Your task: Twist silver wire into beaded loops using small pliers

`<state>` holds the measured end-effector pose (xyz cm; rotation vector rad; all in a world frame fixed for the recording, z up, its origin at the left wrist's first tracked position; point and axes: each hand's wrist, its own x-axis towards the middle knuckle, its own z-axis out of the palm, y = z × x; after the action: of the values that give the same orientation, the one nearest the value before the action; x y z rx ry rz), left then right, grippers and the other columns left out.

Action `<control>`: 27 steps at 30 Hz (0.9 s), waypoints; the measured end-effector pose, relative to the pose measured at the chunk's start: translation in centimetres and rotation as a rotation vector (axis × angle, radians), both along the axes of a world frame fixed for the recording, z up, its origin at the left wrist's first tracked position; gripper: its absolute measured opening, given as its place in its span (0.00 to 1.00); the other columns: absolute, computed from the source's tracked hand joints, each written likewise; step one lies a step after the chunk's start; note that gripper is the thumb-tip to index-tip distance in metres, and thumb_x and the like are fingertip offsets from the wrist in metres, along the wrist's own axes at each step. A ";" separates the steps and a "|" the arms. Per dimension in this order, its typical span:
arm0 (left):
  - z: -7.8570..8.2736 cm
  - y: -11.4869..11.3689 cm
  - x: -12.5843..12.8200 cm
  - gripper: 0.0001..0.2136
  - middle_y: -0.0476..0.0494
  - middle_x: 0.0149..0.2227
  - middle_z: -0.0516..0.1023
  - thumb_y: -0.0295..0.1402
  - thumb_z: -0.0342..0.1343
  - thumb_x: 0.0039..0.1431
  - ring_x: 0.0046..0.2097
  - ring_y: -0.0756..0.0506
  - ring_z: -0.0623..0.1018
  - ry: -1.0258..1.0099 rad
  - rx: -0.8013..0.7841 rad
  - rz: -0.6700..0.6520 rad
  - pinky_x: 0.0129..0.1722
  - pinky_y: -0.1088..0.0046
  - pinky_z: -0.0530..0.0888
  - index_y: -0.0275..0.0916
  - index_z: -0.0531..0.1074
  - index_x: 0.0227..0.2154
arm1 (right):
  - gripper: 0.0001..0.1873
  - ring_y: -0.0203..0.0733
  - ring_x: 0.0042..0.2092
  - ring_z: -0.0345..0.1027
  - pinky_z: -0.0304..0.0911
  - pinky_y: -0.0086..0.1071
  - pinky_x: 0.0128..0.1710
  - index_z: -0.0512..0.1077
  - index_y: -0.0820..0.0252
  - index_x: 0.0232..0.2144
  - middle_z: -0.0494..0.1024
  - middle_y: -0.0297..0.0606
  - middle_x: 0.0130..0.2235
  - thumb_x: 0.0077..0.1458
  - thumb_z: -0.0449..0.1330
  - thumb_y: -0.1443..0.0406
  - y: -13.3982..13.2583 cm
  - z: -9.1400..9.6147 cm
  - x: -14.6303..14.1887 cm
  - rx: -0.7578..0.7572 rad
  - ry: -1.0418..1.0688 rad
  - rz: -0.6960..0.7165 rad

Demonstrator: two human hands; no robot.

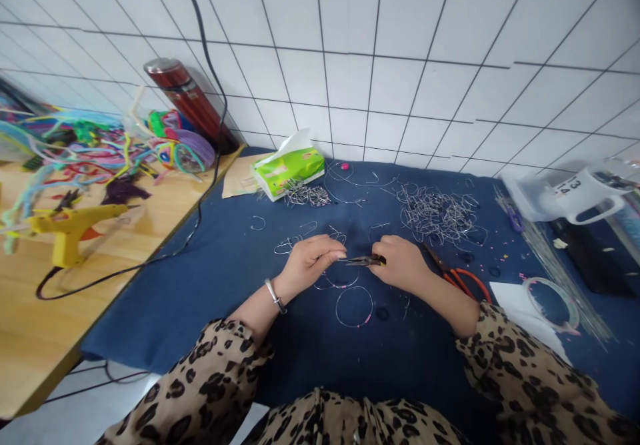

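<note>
A white tiled wall (pixel 350 5) rises behind the work surface, which is spread with dark blue cloth (pixel 300 345). To the left stands a pale wooden table (pixel 160 211) with a yellow glue gun (pixel 70 231), a tangle of coloured stems (pixel 95 155) and a red flask (pixel 193 101) leaning towards the wall. A black cable (pixel 202 31) runs down past the flask and across the tabletop.

On the cloth, near the wall, I see a green tissue pack (pixel 295 167) with a small heap of bent wire (pixel 309 195) just in front of it. A larger wire heap (pixel 440 213) lies farther right, then a white mug (pixel 585 195) and a sheaf of straight wires (pixel 543 245). Red-handled scissors (pixel 467 279) rest partly behind the person's right forearm.

The right hand (pixel 403 261) is closed around a pair of pliers (pixel 363 261), whose nose points left, right by the fingertips of the left hand (pixel 313 261). Those fingertips are drawn close to the thumb, but I cannot tell whether they pinch a wire. A beaded wire ring (pixel 369 317) lies on the cloth below the pliers, apart from both hands.
</note>
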<state>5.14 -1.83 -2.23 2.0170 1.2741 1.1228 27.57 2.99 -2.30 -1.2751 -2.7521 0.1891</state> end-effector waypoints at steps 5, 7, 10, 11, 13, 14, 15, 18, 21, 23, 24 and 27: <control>-0.2 0.0 -0.1 0.06 0.45 0.28 0.75 0.32 0.53 0.57 0.31 0.49 0.73 0.059 0.043 -0.027 0.32 0.75 0.67 0.40 0.75 0.33 | 0.10 0.38 0.36 0.60 0.52 0.30 0.36 0.69 0.57 0.27 0.69 0.35 0.31 0.51 0.54 0.57 -0.1 0.2 0.0 0.023 0.017 0.024; -0.2 0.1 -0.1 0.06 0.45 0.28 0.75 0.32 0.53 0.57 0.31 0.49 0.73 0.067 0.068 -0.046 0.32 0.76 0.67 0.40 0.75 0.33 | 0.10 0.38 0.36 0.60 0.52 0.30 0.36 0.69 0.57 0.28 0.68 0.36 0.31 0.51 0.54 0.57 0.0 0.2 0.1 0.014 0.018 0.027; -0.3 0.1 -0.2 0.06 0.46 0.28 0.74 0.31 0.54 0.57 0.30 0.50 0.72 0.069 0.097 -0.076 0.31 0.76 0.67 0.39 0.74 0.33 | 0.11 0.38 0.36 0.61 0.52 0.30 0.36 0.69 0.57 0.28 0.68 0.36 0.31 0.52 0.53 0.56 0.0 0.1 0.1 -0.001 0.016 0.028; -0.3 0.1 -0.2 0.05 0.46 0.28 0.74 0.31 0.54 0.57 0.30 0.51 0.72 0.074 0.103 -0.082 0.31 0.76 0.67 0.38 0.74 0.33 | 0.12 0.38 0.36 0.61 0.52 0.30 0.35 0.69 0.57 0.28 0.69 0.36 0.31 0.52 0.53 0.56 0.0 0.1 0.1 -0.003 0.016 0.030; -0.4 0.2 -0.2 0.05 0.46 0.27 0.74 0.31 0.53 0.57 0.30 0.51 0.71 0.089 0.115 -0.094 0.30 0.76 0.67 0.38 0.74 0.33 | 0.12 0.38 0.36 0.61 0.52 0.29 0.35 0.69 0.57 0.28 0.69 0.36 0.31 0.52 0.53 0.56 -0.1 0.2 0.1 -0.005 0.018 0.035; -0.4 0.2 -0.2 0.05 0.46 0.27 0.74 0.31 0.53 0.58 0.30 0.51 0.71 0.094 0.123 -0.100 0.30 0.76 0.67 0.38 0.74 0.33 | 0.12 0.38 0.36 0.61 0.52 0.29 0.35 0.69 0.57 0.28 0.69 0.36 0.31 0.52 0.53 0.56 -0.1 0.2 0.1 -0.005 0.018 0.037; -0.4 0.2 -0.2 0.05 0.47 0.27 0.73 0.31 0.53 0.57 0.30 0.51 0.71 0.097 0.132 -0.107 0.30 0.76 0.67 0.38 0.74 0.33 | 0.12 0.38 0.37 0.61 0.52 0.29 0.35 0.69 0.57 0.27 0.69 0.35 0.31 0.52 0.53 0.56 -0.1 0.2 0.1 -0.007 0.018 0.038; -0.4 0.3 -0.3 0.04 0.46 0.27 0.73 0.29 0.55 0.56 0.30 0.51 0.71 0.102 0.153 -0.124 0.31 0.76 0.67 0.38 0.73 0.34 | 0.12 0.38 0.36 0.61 0.51 0.29 0.34 0.68 0.57 0.27 0.69 0.35 0.31 0.52 0.52 0.56 -0.2 0.3 0.1 -0.016 0.013 0.037; -0.5 0.3 -0.3 0.05 0.46 0.28 0.73 0.29 0.55 0.56 0.30 0.50 0.71 0.107 0.163 -0.139 0.30 0.75 0.67 0.38 0.73 0.34 | 0.13 0.38 0.36 0.62 0.50 0.29 0.32 0.68 0.57 0.27 0.69 0.35 0.30 0.52 0.52 0.55 -0.2 0.3 0.1 -0.030 0.008 0.040; -0.4 0.2 -0.4 0.05 0.46 0.28 0.74 0.29 0.55 0.56 0.30 0.50 0.71 0.107 0.171 -0.149 0.30 0.75 0.67 0.38 0.73 0.34 | 0.13 0.38 0.36 0.62 0.49 0.29 0.32 0.68 0.57 0.27 0.69 0.35 0.30 0.52 0.52 0.54 -0.2 0.4 0.1 -0.042 0.004 0.047; -0.4 0.2 -0.4 0.05 0.46 0.28 0.74 0.30 0.55 0.56 0.30 0.50 0.71 0.105 0.175 -0.153 0.30 0.75 0.67 0.38 0.73 0.34 | 0.13 0.38 0.36 0.62 0.49 0.29 0.31 0.68 0.56 0.27 0.69 0.34 0.31 0.52 0.52 0.54 -0.2 0.4 0.1 -0.047 -0.001 0.049; -0.3 0.1 -0.3 0.05 0.46 0.27 0.73 0.31 0.55 0.56 0.29 0.50 0.70 0.108 0.186 -0.149 0.30 0.75 0.67 0.38 0.73 0.34 | 0.13 0.38 0.37 0.63 0.49 0.29 0.31 0.68 0.56 0.28 0.70 0.35 0.31 0.52 0.52 0.54 -0.2 0.4 0.1 -0.055 -0.023 0.047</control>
<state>4.84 -1.69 -2.57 2.2965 1.0829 1.1102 27.72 2.83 -1.88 -1.2337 -2.8168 0.2569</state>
